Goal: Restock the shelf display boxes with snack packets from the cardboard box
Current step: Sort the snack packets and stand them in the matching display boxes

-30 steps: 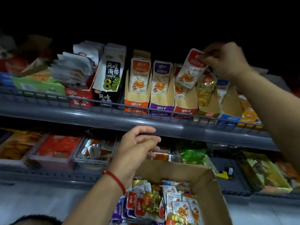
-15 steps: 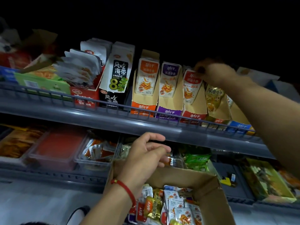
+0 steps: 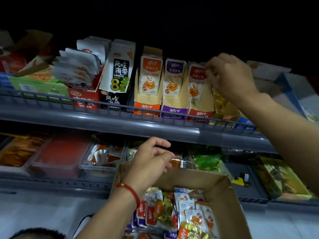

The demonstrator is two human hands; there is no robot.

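A brown cardboard box [image 3: 222, 190] at the bottom centre holds several loose snack packets [image 3: 186, 209] in red, gold, white and purple. On the upper shelf stand tan display boxes with orange [image 3: 146, 107], purple [image 3: 174, 110] and red [image 3: 200, 112] fronts. My right hand [image 3: 229, 76] is up at the red display box, its fingers pinching the top right corner of a red-topped packet [image 3: 196, 83] that stands in it. My left hand [image 3: 151, 161] hovers over the cardboard box's far wall, fingers loosely curled and holding nothing. A red cord circles that wrist.
A grey wire rail [image 3: 120, 107] fronts the upper shelf. A black-and-white seaweed box [image 3: 117, 80] and a red box with white packets [image 3: 81, 99] stand left of the display boxes. Clear trays [image 3: 58, 168] of snacks line the lower shelf. A head of dark hair [image 3: 34, 233] shows at bottom left.
My right hand lowered the red-topped packet from above the shelf into the red display box. The view drifted, so the shelf sits a little lower and to the right. My left hand stayed over the box.
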